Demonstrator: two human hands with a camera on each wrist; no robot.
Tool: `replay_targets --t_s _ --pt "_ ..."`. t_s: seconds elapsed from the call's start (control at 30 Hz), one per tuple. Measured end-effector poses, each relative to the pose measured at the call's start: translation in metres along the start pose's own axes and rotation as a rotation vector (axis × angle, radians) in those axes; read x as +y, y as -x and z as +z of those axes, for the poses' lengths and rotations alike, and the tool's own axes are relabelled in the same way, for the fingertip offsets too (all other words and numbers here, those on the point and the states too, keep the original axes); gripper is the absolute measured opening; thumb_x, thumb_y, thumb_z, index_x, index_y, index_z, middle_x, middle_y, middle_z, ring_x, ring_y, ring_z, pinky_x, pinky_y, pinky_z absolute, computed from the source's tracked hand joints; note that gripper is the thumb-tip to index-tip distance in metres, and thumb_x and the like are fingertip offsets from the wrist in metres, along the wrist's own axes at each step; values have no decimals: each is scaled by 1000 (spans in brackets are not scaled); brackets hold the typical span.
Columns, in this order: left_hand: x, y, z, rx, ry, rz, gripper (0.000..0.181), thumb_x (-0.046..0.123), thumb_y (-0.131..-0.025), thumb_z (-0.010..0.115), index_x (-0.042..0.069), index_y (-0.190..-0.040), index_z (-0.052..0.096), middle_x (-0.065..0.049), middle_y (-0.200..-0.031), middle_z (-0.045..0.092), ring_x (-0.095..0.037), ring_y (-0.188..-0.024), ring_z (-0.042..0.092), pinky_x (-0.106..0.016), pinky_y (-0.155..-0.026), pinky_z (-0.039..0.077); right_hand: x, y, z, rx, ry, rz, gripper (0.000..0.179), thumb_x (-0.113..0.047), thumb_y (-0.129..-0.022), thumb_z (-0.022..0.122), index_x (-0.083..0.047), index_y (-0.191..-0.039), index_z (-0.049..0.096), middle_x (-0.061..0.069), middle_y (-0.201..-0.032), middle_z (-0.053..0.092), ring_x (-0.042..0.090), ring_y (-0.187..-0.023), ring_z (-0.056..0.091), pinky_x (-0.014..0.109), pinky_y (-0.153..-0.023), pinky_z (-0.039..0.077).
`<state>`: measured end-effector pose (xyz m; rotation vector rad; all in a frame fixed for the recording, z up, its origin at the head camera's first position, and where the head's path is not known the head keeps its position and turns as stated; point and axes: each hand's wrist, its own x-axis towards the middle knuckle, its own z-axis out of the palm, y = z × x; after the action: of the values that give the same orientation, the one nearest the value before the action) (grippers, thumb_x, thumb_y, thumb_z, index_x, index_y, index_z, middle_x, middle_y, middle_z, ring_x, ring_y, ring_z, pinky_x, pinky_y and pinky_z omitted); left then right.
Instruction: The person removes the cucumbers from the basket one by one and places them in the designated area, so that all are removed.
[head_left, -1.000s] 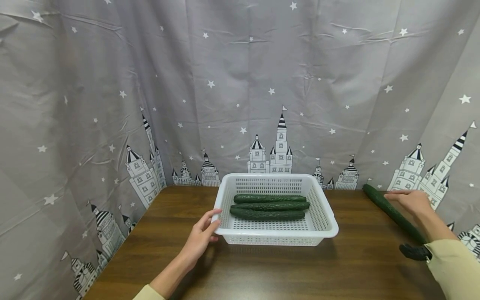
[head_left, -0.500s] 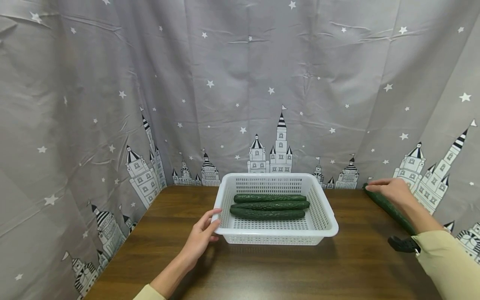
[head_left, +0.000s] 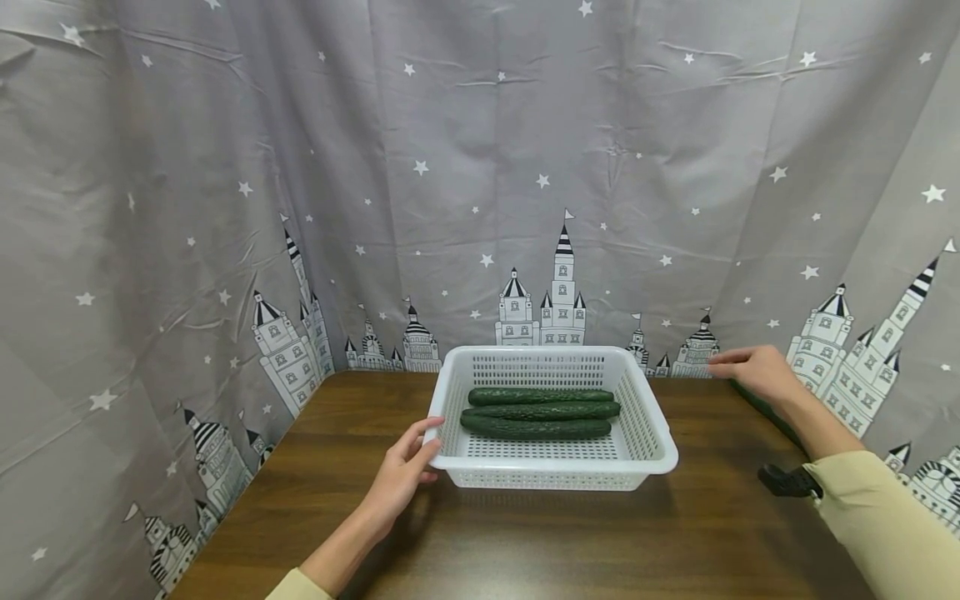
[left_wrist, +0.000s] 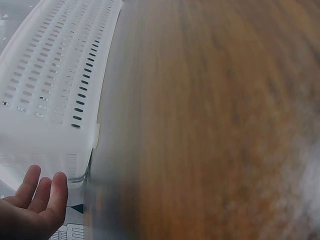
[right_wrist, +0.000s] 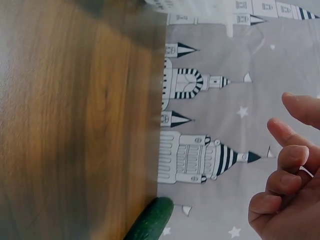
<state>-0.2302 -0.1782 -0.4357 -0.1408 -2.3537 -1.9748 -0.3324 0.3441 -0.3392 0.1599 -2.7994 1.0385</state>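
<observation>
A white perforated plastic basket (head_left: 547,465) stands on the table with three dark green cucumbers (head_left: 540,412) lying side by side in it. My left hand (head_left: 397,479) grips the basket's left front corner, thumb and index finger over the rim. In the left wrist view several fingers (left_wrist: 56,197) show beside the basket wall (left_wrist: 60,117). My right hand (head_left: 767,375) hovers above the far end of another cucumber (head_left: 763,408) at the table's right. Nothing is in its loosely curled fingers (right_wrist: 285,182); that cucumber's end (right_wrist: 154,217) lies apart from them.
The brown wooden table (head_left: 540,542) ends at a grey curtain (head_left: 465,183) printed with castles and stars. It hangs behind and at both sides. A black strap-like piece (head_left: 786,481) sits at my right cuff.
My right hand has moved left and slightly up, from beside the lone cucumber to above and past its far end. That cucumber, the basket and my left hand stay put.
</observation>
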Motion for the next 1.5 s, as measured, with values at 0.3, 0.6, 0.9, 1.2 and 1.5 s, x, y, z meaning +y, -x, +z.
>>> replay_targets --t_s 0.3,0.6,0.9,1.2,1.5 --pt "0 -2 -1 1 6 11 38 25 -103 57 21 -141 54 -20 -138 58 -26 -104 62 -41 -85 53 -22 -3 6 -46 12 -24 49 -37 -95 68 2 -125 68 32 -139 54 48 -125 51 51 -95 46" --pt "-2 -1 1 6 13 17 38 23 -103 56 19 -141 54 -21 -135 59 -26 -102 62 -42 -84 53 -37 -11 18 -92 11 -57 48 -37 -94 70 0 -124 69 30 -137 57 46 -121 55 55 -93 47" --pt "-2 -1 1 9 18 16 37 22 -103 57 20 -141 55 -21 -134 60 -25 -101 62 -40 -83 53 -56 -18 31 -145 16 -94 46 -36 -94 70 -2 -125 69 30 -134 60 48 -122 55 60 -94 47" --pt "0 1 2 7 28 27 38 21 -103 57 17 -141 54 -21 -131 61 -21 -98 62 -40 -82 53 -73 -26 46 -184 -32 -101 42 -30 -95 69 0 -124 69 27 -130 62 44 -119 58 56 -93 49" --pt "0 1 1 8 20 30 39 22 -103 57 17 -142 53 -22 -132 60 -20 -99 63 -39 -82 54 -95 -32 55 -225 -31 -87 44 -31 -95 69 -1 -128 67 25 -132 62 43 -123 56 56 -96 48"
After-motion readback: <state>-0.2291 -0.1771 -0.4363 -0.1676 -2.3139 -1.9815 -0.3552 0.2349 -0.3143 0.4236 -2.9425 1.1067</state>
